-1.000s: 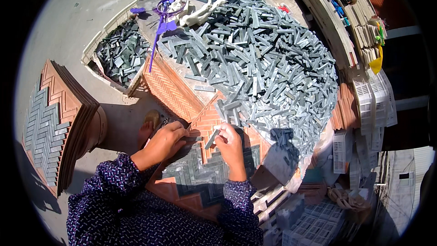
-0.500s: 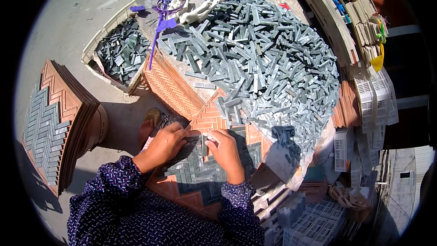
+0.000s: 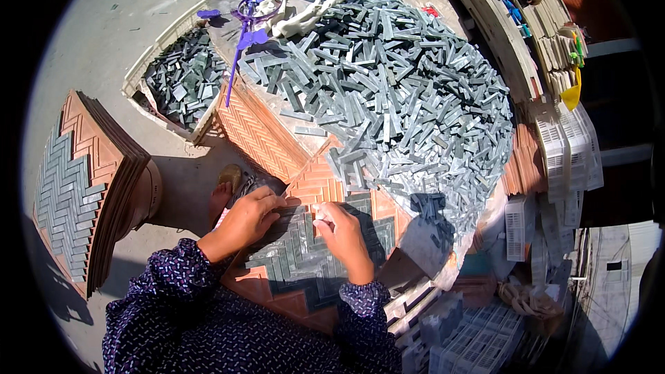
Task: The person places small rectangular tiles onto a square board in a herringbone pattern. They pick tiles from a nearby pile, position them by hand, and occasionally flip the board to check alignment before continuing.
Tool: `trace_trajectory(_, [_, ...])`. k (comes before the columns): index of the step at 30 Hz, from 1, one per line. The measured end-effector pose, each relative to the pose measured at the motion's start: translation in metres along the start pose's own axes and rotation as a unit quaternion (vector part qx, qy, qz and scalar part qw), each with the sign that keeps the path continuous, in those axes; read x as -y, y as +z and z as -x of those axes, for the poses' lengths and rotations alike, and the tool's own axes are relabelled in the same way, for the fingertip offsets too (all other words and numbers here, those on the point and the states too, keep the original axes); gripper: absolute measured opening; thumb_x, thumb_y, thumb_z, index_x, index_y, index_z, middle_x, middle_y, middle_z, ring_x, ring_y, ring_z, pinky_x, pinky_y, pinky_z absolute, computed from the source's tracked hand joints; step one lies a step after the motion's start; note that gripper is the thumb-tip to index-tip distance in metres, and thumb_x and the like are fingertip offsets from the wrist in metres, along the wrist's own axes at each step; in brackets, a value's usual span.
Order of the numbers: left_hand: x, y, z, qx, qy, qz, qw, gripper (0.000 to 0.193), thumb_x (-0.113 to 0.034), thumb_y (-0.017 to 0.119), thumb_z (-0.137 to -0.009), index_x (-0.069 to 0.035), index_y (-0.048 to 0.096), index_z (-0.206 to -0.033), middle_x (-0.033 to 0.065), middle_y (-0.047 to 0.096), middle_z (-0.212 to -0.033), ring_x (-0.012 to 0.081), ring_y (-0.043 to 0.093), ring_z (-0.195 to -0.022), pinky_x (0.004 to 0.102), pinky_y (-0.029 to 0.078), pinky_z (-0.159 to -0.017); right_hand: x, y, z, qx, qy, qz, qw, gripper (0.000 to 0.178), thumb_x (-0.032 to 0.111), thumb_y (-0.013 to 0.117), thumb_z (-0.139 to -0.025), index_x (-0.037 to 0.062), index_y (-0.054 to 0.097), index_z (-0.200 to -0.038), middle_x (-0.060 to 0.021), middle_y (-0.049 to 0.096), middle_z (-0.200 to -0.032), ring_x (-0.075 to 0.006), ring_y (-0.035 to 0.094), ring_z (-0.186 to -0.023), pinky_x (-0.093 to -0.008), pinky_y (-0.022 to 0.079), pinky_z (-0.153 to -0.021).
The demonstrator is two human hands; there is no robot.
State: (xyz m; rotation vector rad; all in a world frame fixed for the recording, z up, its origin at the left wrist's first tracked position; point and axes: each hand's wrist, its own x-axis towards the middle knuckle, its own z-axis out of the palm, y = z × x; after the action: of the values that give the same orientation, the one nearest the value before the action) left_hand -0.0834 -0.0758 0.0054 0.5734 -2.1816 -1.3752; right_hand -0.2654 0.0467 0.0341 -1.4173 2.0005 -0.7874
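Note:
In front of me lies an orange herringbone mould (image 3: 318, 179), its nearer part filled with dark grey-green stone strips (image 3: 294, 253) in a zigzag. My left hand (image 3: 248, 220) rests at the left edge of the filled part, fingers bent and drawn together. Just right of it, my right hand (image 3: 343, 237) has thumb and forefinger pinched, with whitish fingertips, over the border between strips and bare orange slots. Whatever either hand's fingers hold is too small or hidden to make out.
A large heap of loose stone strips (image 3: 415, 90) lies beyond the mould. A cream crate (image 3: 131, 83) of stone pieces stands left of it. Filled moulds are stacked (image 3: 114, 159) at far left. A purple racket-like frame (image 3: 239, 48), a glove (image 3: 305, 21) and white baskets (image 3: 571, 145) surround the heap.
My right hand has shifted very slightly down and right, its fingers still pinched. My left hand stays nearly in place, moving a touch left.

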Motion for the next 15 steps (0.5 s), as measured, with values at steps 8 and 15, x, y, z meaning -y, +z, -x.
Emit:
trace_trajectory(8, [0.009, 0.006, -0.004, 0.017, 0.044, -0.046, 0.998, 0.015, -0.002, 0.064, -0.074, 0.0, 0.064, -0.089, 0.0131, 0.057, -0.085, 0.0321, 0.059, -0.078, 0.037, 0.049, -0.069, 0.003, 0.004, 0.002, -0.007, -0.037, 0.03, 0.999, 0.016, 0.003, 0.062, -0.077, 0.0001, 0.058, -0.092, -0.0164, 0.061, -0.085, -0.0347, 0.06, -0.078, -0.0373, 0.048, -0.066])
trace_trajectory(15, [0.0, 0.01, 0.001, -0.042, -0.055, 0.05, 0.996, 0.016, 0.002, 0.064, -0.073, -0.003, 0.064, -0.088, 0.0127, 0.052, -0.085, 0.0319, 0.056, -0.079, 0.0365, 0.046, -0.068, -0.009, -0.006, -0.008, -0.197, -0.02, 0.112, 0.974, 0.016, 0.006, 0.062, -0.078, 0.0017, 0.06, -0.093, -0.0157, 0.06, -0.087, -0.0346, 0.059, -0.079, -0.0395, 0.048, -0.067])
